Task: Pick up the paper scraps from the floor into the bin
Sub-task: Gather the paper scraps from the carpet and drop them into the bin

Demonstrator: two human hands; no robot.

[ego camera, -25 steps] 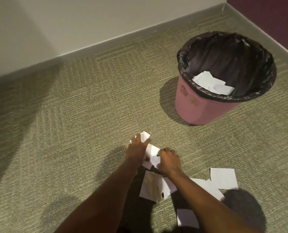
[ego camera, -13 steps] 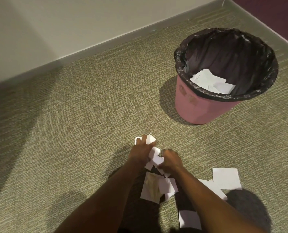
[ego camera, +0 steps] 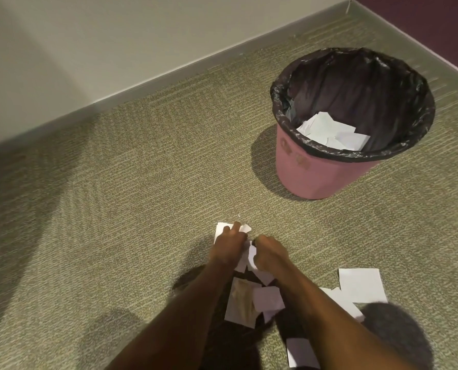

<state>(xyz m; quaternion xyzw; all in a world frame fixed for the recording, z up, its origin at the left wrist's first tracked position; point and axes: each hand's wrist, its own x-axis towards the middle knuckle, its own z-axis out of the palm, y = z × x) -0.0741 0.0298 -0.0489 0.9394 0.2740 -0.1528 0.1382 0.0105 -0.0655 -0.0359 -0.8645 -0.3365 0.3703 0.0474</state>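
Note:
Several white paper scraps [ego camera: 358, 285] lie on the carpet at the bottom of the view. My left hand [ego camera: 229, 245] rests on a scrap [ego camera: 220, 227], its fingers curling over the paper's far edge. My right hand [ego camera: 269, 253] sits just beside it with fingers curled round a small bunch of scraps [ego camera: 251, 256]. A larger stained piece [ego camera: 241, 303] lies between my forearms. The pink bin [ego camera: 316, 173] with a black liner stands to the upper right and holds several scraps [ego camera: 329, 130].
Green-grey carpet covers the floor. A pale wall with a grey skirting board [ego camera: 142, 84] runs along the back and down the left side. A dark red wall [ego camera: 436, 25] closes the far right corner behind the bin.
Both hands have drawn the scraps closer together, and my right hand has closed tighter on its bunch. The camera has shifted slightly, so the bin sits a little higher.

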